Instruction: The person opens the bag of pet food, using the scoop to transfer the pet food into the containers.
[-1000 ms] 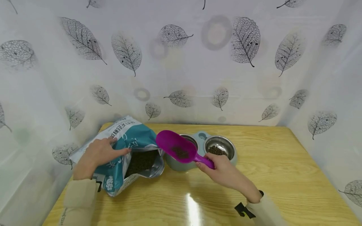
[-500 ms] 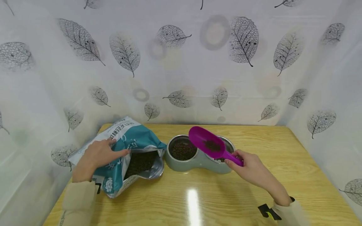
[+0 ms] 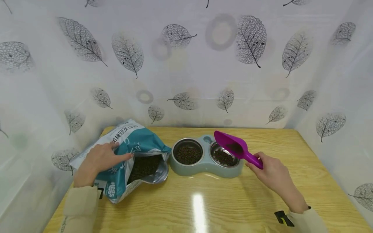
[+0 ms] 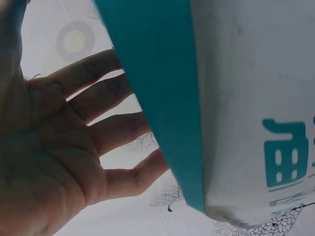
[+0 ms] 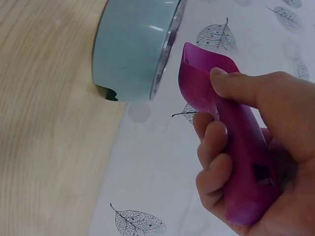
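My right hand (image 3: 271, 171) grips the handle of a purple scoop (image 3: 233, 145), tilted over the right bowl of a pale blue double pet feeder (image 3: 204, 166). Some brown kibble (image 3: 235, 148) shows inside the scoop. Both steel bowls, the left bowl (image 3: 187, 139) and the right bowl (image 3: 237, 161), hold kibble. My left hand (image 3: 100, 160) rests on a teal and white pet food bag (image 3: 145, 139) lying on its side, its mouth facing the feeder with kibble inside. In the left wrist view the fingers (image 4: 118, 132) extend fairly straight against the bag.
A wood-grain table (image 3: 175, 207) carries everything. Behind it and along both sides hangs a pale curtain (image 3: 198, 71) printed with dark leaves. The bag's mouth lies right beside the feeder's left end.
My right hand has carried the scoop rightward from beside the bag's mouth, past the left bowl, to above the right bowl, where it is now more tilted. The left hand keeps its place.
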Action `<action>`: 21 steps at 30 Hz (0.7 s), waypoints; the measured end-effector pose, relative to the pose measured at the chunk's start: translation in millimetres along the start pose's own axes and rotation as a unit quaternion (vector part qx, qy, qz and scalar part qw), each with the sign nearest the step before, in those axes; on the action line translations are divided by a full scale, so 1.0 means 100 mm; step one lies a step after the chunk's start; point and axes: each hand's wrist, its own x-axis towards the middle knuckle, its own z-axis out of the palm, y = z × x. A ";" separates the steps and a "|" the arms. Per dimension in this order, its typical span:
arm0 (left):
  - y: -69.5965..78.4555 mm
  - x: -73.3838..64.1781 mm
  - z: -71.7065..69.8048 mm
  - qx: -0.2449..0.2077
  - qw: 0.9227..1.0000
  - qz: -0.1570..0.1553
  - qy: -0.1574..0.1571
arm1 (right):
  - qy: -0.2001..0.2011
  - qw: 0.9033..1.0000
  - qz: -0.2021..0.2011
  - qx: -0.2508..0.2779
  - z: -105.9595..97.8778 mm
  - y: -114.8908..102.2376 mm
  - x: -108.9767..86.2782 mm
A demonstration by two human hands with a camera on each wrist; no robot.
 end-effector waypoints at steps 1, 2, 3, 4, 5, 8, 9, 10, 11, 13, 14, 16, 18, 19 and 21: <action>0.00 0.00 0.00 0.001 1.000 0.000 0.002 | 0.007 1.000 -0.003 -0.006 0.02 0.01 0.00; 0.00 0.00 0.00 0.002 1.000 0.001 0.003 | 0.014 1.000 -0.006 -0.013 0.03 0.02 0.00; 0.00 0.00 0.00 0.003 1.000 0.001 0.004 | 0.021 0.999 -0.010 -0.021 0.05 0.03 0.00; -0.01 0.00 0.01 0.004 1.000 0.002 0.005 | 0.030 0.999 -0.016 -0.029 0.07 0.04 0.01; -0.01 0.01 0.01 0.005 1.000 0.002 0.006 | 0.042 0.998 -0.023 -0.038 0.09 0.05 0.01; -0.01 0.01 0.02 0.004 1.000 0.001 0.007 | 0.084 0.993 -0.053 -0.066 0.14 0.06 0.01; -0.01 0.01 0.02 0.002 1.000 -0.001 0.005 | 0.101 0.990 -0.064 -0.075 0.16 0.07 0.01; -0.01 0.01 0.02 -0.001 1.000 -0.002 0.002 | 0.116 0.987 -0.074 -0.083 0.18 0.07 0.01; -0.01 0.01 0.01 -0.004 1.000 -0.004 0.001 | 0.130 0.984 -0.081 -0.091 0.19 0.07 0.01; -0.01 0.02 0.01 -0.003 1.000 -0.003 0.002 | 0.150 0.979 -0.093 -0.104 0.22 0.08 0.01; 0.00 0.02 0.01 -0.002 1.000 -0.002 0.002 | 0.159 0.977 -0.097 -0.108 0.23 0.08 0.01; 0.00 0.02 0.00 0.000 1.000 0.000 0.003 | 0.172 0.973 -0.102 -0.119 0.25 0.09 0.01; 0.00 0.02 0.00 0.005 1.000 0.002 0.005 | 0.185 0.968 -0.110 -0.127 0.26 0.10 0.01; 0.00 0.01 0.00 0.005 1.000 0.002 0.004 | 0.193 0.966 -0.114 -0.131 0.26 0.11 0.01; -0.01 0.02 0.00 0.003 1.000 0.000 0.002 | 0.203 0.963 -0.119 -0.132 0.26 0.11 0.01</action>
